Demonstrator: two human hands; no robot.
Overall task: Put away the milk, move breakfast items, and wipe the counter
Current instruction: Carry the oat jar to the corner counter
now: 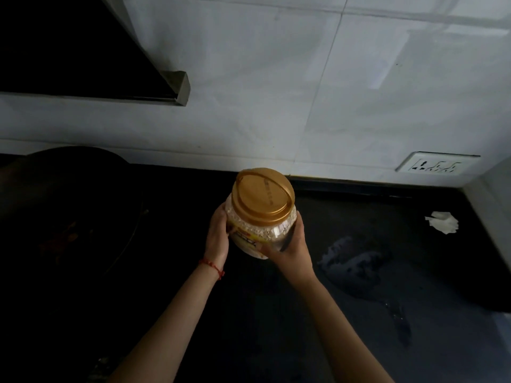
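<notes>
A clear plastic jar of oats (262, 233) with a gold lid (264, 196) is held above the black counter (276, 313), in the middle of the view. My left hand (218, 236) grips its left side, with a red thread round the wrist. My right hand (290, 247) grips the right side and lower part, fingers curled round the jar. The jar's lid is closed. A wet smear (351, 261) lies on the counter to the right of the jar.
A crumpled white tissue (442, 222) lies at the far right of the counter near the corner. A dark round pan (72, 205) sits on the left. A wall socket (437, 164) is in the white tiled wall. A dark hood (91, 51) hangs at upper left.
</notes>
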